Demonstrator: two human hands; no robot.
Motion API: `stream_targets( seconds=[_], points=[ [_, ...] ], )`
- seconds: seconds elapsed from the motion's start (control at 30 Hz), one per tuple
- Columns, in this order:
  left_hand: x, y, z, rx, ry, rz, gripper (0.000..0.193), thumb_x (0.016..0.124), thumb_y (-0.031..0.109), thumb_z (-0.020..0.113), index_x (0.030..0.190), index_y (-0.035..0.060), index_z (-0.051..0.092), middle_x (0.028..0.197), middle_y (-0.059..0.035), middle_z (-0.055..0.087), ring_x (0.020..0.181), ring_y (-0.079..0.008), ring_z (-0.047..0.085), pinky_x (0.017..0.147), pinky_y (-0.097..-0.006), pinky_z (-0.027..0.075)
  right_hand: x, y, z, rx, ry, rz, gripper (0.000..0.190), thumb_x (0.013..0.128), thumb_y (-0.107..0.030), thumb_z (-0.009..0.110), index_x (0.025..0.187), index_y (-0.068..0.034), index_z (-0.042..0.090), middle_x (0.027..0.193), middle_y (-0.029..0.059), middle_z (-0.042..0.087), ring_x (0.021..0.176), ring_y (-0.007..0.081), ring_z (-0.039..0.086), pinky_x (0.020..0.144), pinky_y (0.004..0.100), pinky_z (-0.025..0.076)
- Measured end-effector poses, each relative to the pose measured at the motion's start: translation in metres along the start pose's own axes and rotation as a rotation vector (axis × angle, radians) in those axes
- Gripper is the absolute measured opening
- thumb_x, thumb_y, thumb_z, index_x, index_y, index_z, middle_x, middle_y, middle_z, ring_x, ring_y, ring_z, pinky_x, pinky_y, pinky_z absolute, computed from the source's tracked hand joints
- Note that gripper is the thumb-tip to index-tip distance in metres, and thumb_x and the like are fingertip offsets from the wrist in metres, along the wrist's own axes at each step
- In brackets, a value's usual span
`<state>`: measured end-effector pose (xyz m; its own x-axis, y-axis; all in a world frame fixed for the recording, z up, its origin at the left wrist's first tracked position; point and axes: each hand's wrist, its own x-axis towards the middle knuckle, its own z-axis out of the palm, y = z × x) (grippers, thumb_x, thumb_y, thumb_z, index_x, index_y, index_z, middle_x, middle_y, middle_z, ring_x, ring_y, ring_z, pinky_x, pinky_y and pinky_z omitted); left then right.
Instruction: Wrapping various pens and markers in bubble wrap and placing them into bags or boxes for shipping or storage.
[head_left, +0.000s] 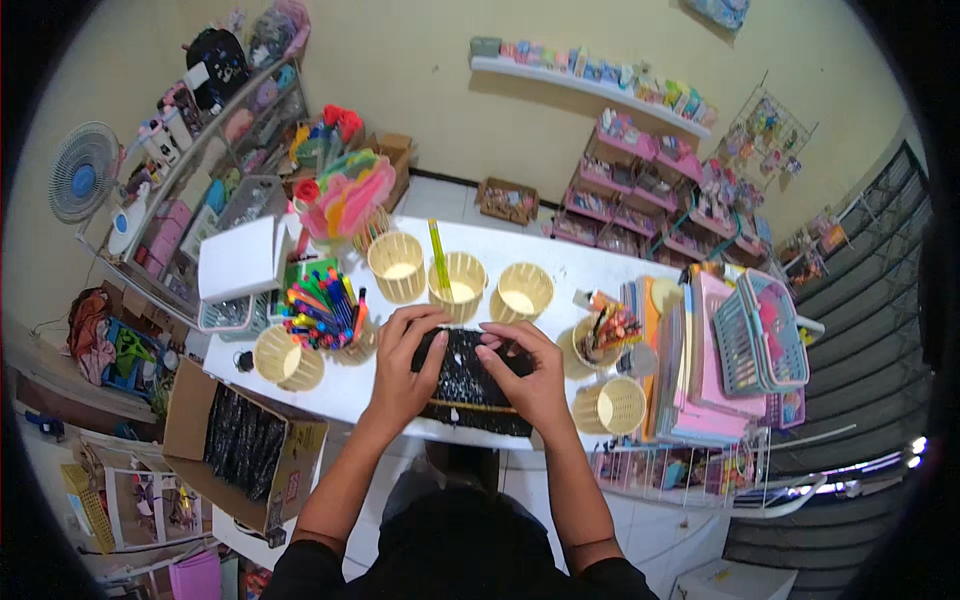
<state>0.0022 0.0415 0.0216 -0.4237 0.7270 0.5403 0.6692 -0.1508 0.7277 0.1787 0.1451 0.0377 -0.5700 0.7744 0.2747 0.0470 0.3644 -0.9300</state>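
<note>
A black plastic-wrapped bundle (459, 367) lies at the table's near edge, with a thin yellowish strip (480, 406) across its front part. My left hand (409, 356) is over its left side, thumb and fingers apart. Over the right side is my right hand (529, 360), its thumb and forefinger curved with a gap between them. Both hands cover parts of the bundle. Just beyond it stand three cream slatted baskets: one at left (397, 266), a middle one (459, 289) with a yellow-green stick-like item upright in it, and one at right (523, 291).
Colourful markers (326, 307) fill a container on the left, beside another cream basket (289, 358). An open cardboard box (296, 472) of black-wrapped items stands below left. At right are a pencil-filled basket (609, 334), a cream basket (611, 405), stacked paper (712, 375) and a blue plastic basket (739, 352).
</note>
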Motion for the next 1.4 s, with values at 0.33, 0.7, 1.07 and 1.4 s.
stream_targets(
  seconds=[0.33,0.7,1.07,1.4],
  points=[
    [0.064,-0.026,0.043,0.096,0.066,-0.029,0.082,0.087,-0.005,0.069,0.163,-0.0038,0.04,0.154,-0.0282,0.05,0.149,-0.049,0.046,0.128,-0.0539,0.035,0.124,0.012,0.053,-0.208,0.104,-0.233,0.031,0.093,-0.01,0.08,0.121,0.004,0.077,0.106,0.0206,0.077,0.09,0.0332,0.075,0.086,0.042,0.061],
    [0.059,-0.033,0.04,0.134,0.067,-0.012,0.082,0.093,0.0,0.07,0.167,-0.0021,0.036,0.156,-0.0257,0.053,0.146,-0.0448,0.051,0.126,-0.0536,0.035,0.14,0.022,0.062,-0.161,0.076,-0.176,0.025,0.092,-0.006,0.081,0.114,0.006,0.081,0.098,0.0198,0.078,0.085,0.031,0.079,0.081,0.0398,0.062],
    [0.055,-0.028,0.036,-0.051,0.098,-0.017,0.08,0.101,0.008,0.074,0.169,-0.0009,0.034,0.15,-0.0223,0.061,0.14,-0.0409,0.057,0.121,-0.052,0.04,0.107,-0.002,0.043,-0.007,0.23,-0.249,0.026,0.096,0.001,0.083,0.121,0.005,0.079,0.11,0.0137,0.082,0.101,0.0174,0.079,0.094,0.033,0.062],
    [0.034,0.001,0.018,-0.143,0.082,0.02,0.028,0.103,0.004,0.074,0.131,0.0006,0.072,0.114,-0.0182,0.076,0.108,-0.0311,0.076,0.098,-0.039,0.057,0.042,-0.034,0.014,0.163,0.403,-0.289,0.045,0.096,0.007,0.081,0.139,0.005,0.067,0.12,0.0158,0.079,0.11,0.0206,0.078,0.1,0.033,0.06]
  ],
)
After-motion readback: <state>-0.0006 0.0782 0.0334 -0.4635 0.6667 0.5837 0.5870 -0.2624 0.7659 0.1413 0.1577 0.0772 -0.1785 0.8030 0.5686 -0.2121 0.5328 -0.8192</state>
